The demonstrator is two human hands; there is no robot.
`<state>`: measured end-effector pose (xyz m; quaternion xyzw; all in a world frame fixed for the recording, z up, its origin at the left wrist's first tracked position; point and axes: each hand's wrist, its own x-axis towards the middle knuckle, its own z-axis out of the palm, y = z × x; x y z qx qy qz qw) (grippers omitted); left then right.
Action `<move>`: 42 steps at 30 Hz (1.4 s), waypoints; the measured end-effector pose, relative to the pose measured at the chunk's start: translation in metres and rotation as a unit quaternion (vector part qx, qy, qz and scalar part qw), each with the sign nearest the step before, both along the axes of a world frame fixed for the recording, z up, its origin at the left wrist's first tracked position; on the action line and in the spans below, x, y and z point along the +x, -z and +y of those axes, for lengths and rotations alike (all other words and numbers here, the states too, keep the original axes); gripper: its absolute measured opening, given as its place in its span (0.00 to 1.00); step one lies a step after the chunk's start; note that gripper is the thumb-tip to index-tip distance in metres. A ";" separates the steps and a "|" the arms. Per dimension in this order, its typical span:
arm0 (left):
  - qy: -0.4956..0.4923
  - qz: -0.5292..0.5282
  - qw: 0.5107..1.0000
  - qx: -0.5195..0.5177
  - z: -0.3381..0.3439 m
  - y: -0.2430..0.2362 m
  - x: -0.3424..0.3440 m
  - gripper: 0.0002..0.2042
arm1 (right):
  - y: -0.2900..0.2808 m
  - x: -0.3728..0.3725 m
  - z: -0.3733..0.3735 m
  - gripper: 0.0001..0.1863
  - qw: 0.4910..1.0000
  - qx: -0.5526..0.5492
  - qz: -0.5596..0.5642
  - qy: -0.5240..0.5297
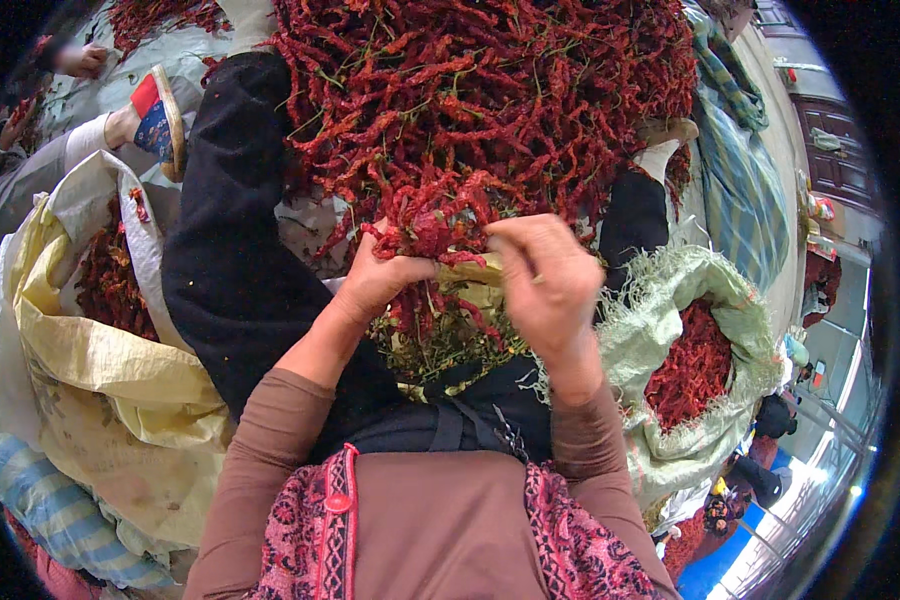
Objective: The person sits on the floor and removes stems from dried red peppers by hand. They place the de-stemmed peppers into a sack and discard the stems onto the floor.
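My left hand (375, 283) is closed around a bunch of wrinkled dried red chilies (432, 225) in front of my lap. Close to the right side of that bunch, my right hand (558, 290) has its thumb and fingers pinched together. Whatever lies in the pinch is too small to make out. Beyond both hands rises a large heap of dried chilies (500, 90), with thin green stems mixed in. Below the bunch, between my legs, a pile of green-brown stem bits (435, 352) with some red chilies lies on yellowish sacking (488, 270).
A cream and yellow sack (120, 385) with chilies inside stands at my left. On my right is a frayed pale green woven sack (635, 345) holding red chilies (690, 370). My dark-trousered legs flank the heap. Another person's hand (88, 60) and shoe (160, 125) show at upper left.
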<state>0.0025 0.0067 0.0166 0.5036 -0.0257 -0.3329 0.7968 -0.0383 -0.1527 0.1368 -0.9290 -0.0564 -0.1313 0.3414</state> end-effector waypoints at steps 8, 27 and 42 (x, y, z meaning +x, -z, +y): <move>-0.081 -0.131 0.986 0.059 -0.011 0.014 -0.009 0.23 | 0.031 0.017 0.020 0.06 0.989 -0.117 0.051 -0.073; -0.028 -0.200 0.966 0.160 -0.006 0.014 -0.005 0.21 | 0.011 0.029 -0.030 0.04 0.950 0.131 0.270 -0.092; -0.038 0.277 0.936 -0.215 0.005 -0.035 0.001 0.14 | 0.060 -0.016 0.006 0.03 0.892 0.323 0.281 0.146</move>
